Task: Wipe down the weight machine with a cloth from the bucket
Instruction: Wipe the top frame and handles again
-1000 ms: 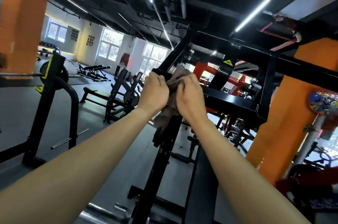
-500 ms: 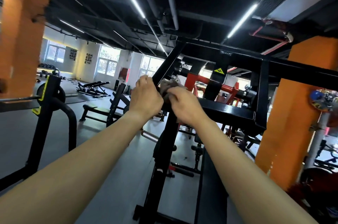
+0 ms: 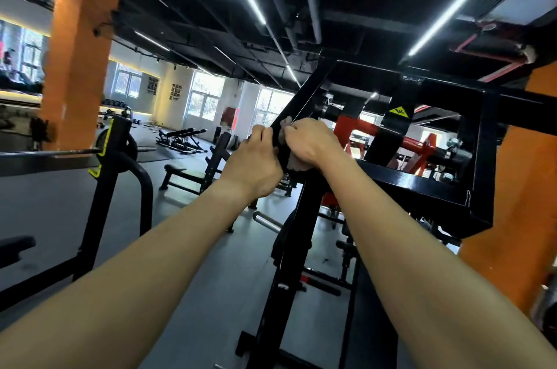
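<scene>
Open grey gym floor (image 3: 60, 211) spreads across centre-left, edged by a black curved tubular rack (image 3: 147, 193). Right of centre, a black slanted steel post (image 3: 304, 94) and black boxed crossbeam frame (image 3: 422, 187) block passage.

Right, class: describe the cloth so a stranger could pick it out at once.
On the black machine frame at centre, follow the slanted post up to where left hand and right hand meet. The cloth is gripped there: crumpled, pale brown, soft against bare black steel.

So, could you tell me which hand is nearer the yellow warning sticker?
Right. Both hold the cloth round the bar: the right hand on the side of the yellow warning sticker, the left hand on the far side.
</scene>
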`<control>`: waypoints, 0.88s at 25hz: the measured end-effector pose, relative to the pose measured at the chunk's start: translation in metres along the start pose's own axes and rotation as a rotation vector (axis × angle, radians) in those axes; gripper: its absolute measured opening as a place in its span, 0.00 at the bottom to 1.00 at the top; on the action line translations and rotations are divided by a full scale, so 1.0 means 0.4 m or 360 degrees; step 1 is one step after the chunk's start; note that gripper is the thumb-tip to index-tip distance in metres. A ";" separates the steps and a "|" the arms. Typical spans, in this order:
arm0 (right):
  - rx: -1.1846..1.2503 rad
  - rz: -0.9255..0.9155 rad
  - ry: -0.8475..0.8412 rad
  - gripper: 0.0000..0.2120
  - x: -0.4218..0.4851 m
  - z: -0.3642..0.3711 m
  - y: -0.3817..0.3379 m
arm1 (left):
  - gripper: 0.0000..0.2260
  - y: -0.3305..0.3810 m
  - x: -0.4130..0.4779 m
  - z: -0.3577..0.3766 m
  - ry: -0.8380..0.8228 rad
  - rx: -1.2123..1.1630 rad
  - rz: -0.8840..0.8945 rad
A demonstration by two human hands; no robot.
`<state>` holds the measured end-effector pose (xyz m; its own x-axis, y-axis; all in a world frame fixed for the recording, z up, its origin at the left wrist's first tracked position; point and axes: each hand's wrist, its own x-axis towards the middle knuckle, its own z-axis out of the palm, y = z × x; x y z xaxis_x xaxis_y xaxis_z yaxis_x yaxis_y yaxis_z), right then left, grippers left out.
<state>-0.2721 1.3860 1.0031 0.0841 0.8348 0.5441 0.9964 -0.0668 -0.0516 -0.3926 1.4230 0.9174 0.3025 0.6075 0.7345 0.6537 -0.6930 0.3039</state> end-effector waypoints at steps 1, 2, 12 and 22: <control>0.0019 -0.0079 0.0095 0.19 -0.023 0.008 0.002 | 0.24 -0.007 0.005 0.006 -0.0031 0.0013 -0.0004; 0.0058 -0.0154 0.0228 0.16 -0.052 0.017 0.006 | 0.25 -0.010 0.009 0.010 -0.0060 0.0016 -0.0036; 0.0107 -0.0122 0.0090 0.15 -0.054 0.000 -0.003 | 0.09 0.017 0.020 -0.016 0.0059 -0.0116 -0.0115; 0.0087 -0.0240 0.0075 0.13 -0.025 0.008 0.018 | 0.13 0.032 0.039 -0.012 0.0038 0.0204 -0.0162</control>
<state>-0.2658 1.3789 0.9944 -0.0647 0.8065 0.5877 0.9961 0.0880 -0.0111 -0.3828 1.4217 0.9359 0.2145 0.6614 0.7187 0.7638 -0.5722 0.2986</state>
